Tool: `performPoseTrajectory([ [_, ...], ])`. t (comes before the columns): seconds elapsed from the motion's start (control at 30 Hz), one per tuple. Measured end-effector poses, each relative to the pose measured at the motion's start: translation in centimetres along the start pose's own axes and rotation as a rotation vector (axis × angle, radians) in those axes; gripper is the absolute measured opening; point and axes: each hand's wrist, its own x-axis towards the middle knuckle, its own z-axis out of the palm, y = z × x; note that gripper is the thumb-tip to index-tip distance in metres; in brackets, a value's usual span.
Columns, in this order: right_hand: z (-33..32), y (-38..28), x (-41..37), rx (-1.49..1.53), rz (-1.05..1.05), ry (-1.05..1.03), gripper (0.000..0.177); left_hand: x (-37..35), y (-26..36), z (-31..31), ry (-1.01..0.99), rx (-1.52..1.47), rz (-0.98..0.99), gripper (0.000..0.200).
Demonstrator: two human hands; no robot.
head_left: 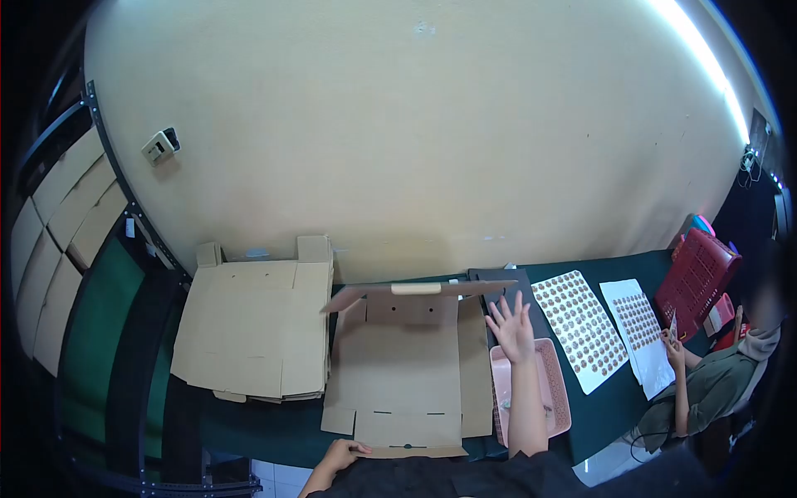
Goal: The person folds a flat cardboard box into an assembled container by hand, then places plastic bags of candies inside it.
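An unfolded cardboard box [407,357] lies in front of me, with slots and a small cutout along its near side. Its far flap stands up and tilts toward me, carrying a pale strip [417,289]. At the near left corner, my left hand [342,454] grips the front flap's edge, its thumb side showing on top and the other fingers partly hidden. My right hand [513,332] is raised with its fingers spread and palm bare, just right of the box. Beneath my right forearm stands a pink plastic basket [558,386] with small items in it.
A stack of flat cardboard boxes [249,324] sits to the left. On the right lie sheets of round stickers [581,332] and a dark red basket [696,278]. A co-worker [706,390] sits at the far right, holding scissors. Shelved boxes [75,207] stand far left.
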Motion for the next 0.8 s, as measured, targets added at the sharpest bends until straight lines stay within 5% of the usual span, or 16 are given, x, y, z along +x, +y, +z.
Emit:
performPoseTrajectory([
  [0.1,2.6,2.1,0.8,-0.446,0.064,-0.248,0.060,-0.4,-0.2,-0.2,-0.018,-0.052,-0.042,0.021],
  [0.27,3.0,6.2,-0.2,-0.859,0.352,-0.209,0.067,-0.5,-1.3,-0.6,-0.114,-0.024,-0.082,0.029],
  [0.3,2.2,6.6,0.2,-0.859,0.352,-0.193,0.067,-0.8,-0.9,-0.5,-0.172,0.000,-0.101,0.031],
  [0.37,-0.8,8.1,2.0,-1.345,0.252,-0.280,0.066,-0.1,-4.6,0.4,-0.232,-0.094,-0.117,0.037],
  [0.43,-2.2,8.6,4.1,-1.517,0.205,-0.141,0.062,-0.7,-0.7,-1.4,-0.389,-0.247,-0.300,0.041],
  [0.53,-6.0,9.9,7.5,-1.488,0.038,-0.073,0.058,0.5,1.7,-2.7,-0.568,-0.100,-0.435,0.059],
  [0.6,-5.8,9.6,9.0,-2.102,0.129,0.209,0.060,1.6,-0.3,-2.7,-0.618,-0.216,-0.374,0.055],
  [0.7,-7.2,9.4,10.2,-2.089,0.278,0.265,0.057,3.3,-0.1,-2.6,-0.677,-0.342,-0.384,0.044],
  [0.8,-9.7,9.9,10.9,-2.095,0.237,0.189,0.054,4.4,0.5,-1.9,-0.784,-0.097,-0.316,0.026],
])
